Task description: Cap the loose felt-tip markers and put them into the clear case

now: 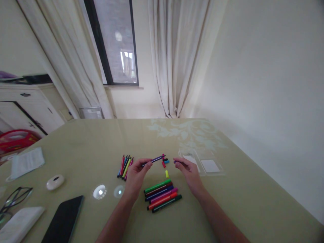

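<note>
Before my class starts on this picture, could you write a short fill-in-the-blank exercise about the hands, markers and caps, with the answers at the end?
1. An uncapped marker is held in the person's ____ hand.
2. The row of capped markers holds ____ markers.
3. In that row, the marker farthest from the person is ____.
4. The loose cap nearest that row is ____.

Missing words: left; six; green; yellow.

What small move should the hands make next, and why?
Probably have the right hand set its small purple piece, seemingly a cap, beside the loose caps: the left hand holds an uncapped purple pen, and other uncapped pens lie apart from those caps.
</note>
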The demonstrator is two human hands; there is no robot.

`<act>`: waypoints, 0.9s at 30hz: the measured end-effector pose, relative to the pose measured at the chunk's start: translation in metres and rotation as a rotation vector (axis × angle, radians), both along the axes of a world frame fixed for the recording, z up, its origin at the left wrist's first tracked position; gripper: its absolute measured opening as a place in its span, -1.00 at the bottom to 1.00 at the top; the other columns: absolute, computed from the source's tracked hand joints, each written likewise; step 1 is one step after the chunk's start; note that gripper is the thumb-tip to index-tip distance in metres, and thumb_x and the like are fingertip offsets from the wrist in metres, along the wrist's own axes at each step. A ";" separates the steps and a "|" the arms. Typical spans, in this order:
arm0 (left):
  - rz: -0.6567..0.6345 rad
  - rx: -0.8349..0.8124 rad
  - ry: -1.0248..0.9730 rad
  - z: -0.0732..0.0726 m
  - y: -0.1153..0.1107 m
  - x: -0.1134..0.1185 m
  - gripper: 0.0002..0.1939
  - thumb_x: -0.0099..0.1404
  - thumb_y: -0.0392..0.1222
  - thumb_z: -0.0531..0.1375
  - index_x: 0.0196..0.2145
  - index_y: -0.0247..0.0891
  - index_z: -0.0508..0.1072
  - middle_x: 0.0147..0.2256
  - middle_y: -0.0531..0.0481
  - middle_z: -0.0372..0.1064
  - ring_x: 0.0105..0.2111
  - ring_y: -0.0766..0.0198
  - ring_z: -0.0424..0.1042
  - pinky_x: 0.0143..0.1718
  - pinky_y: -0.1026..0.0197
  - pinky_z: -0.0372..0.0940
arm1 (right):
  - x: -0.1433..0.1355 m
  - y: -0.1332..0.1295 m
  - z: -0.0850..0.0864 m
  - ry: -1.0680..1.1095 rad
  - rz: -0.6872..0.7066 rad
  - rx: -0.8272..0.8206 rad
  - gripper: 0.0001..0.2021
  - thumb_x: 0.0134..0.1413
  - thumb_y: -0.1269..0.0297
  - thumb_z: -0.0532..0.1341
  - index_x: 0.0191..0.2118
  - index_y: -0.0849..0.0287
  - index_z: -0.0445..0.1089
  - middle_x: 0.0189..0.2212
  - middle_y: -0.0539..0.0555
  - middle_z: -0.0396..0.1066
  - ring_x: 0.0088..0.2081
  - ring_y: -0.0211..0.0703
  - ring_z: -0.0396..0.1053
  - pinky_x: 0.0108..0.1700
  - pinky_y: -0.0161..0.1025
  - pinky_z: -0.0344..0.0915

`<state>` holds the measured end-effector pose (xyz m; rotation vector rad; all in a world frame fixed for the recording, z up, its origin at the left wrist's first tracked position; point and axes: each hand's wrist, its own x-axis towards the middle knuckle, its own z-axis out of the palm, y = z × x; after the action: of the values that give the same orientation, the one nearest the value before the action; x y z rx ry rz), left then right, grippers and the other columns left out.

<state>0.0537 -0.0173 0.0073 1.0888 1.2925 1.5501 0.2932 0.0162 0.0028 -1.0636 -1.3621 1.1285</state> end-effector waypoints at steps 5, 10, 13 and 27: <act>-0.063 -0.039 -0.019 0.004 -0.004 0.007 -0.64 0.10 0.03 0.47 -0.21 -0.25 0.66 -0.34 -0.07 0.62 -0.33 0.23 0.54 -0.28 0.26 0.45 | -0.002 -0.004 0.004 0.154 0.033 -0.071 -0.65 0.00 0.06 0.48 -0.11 0.10 0.60 -0.20 0.13 0.64 -0.16 0.02 0.58 0.01 -0.03 0.45; -0.128 -0.049 -0.052 0.006 -0.005 0.007 -0.63 0.11 0.02 0.47 -0.18 -0.24 0.67 -0.26 -0.11 0.65 -0.25 0.18 0.59 -0.17 0.20 0.49 | -0.004 -0.010 0.012 0.133 0.015 -0.038 -0.73 -0.02 0.09 0.50 -0.24 0.11 0.61 -0.29 0.10 0.63 -0.22 -0.03 0.55 -0.07 -0.11 0.45; -0.119 -0.043 -0.056 0.005 -0.006 0.005 -0.64 0.14 0.00 0.46 -0.17 -0.24 0.66 -0.25 -0.10 0.65 -0.25 0.19 0.59 -0.16 0.20 0.49 | -0.005 -0.012 0.016 0.170 -0.003 -0.025 -0.72 -0.04 0.09 0.52 -0.24 0.10 0.60 -0.28 0.09 0.61 -0.19 -0.04 0.54 -0.07 -0.12 0.44; -0.104 -0.010 -0.028 0.006 -0.007 0.002 -0.66 0.16 -0.02 0.46 -0.17 -0.27 0.65 -0.27 -0.10 0.62 -0.29 0.22 0.55 -0.22 0.23 0.47 | -0.004 -0.015 0.014 0.162 0.006 -0.103 -0.61 -0.16 0.01 0.57 -0.46 0.12 0.41 -0.35 0.08 0.56 -0.31 -0.08 0.49 -0.26 -0.20 0.40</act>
<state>0.0558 -0.0244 0.0131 1.1071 1.2050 1.4757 0.2888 0.0011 0.0171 -1.0188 -1.1910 1.2725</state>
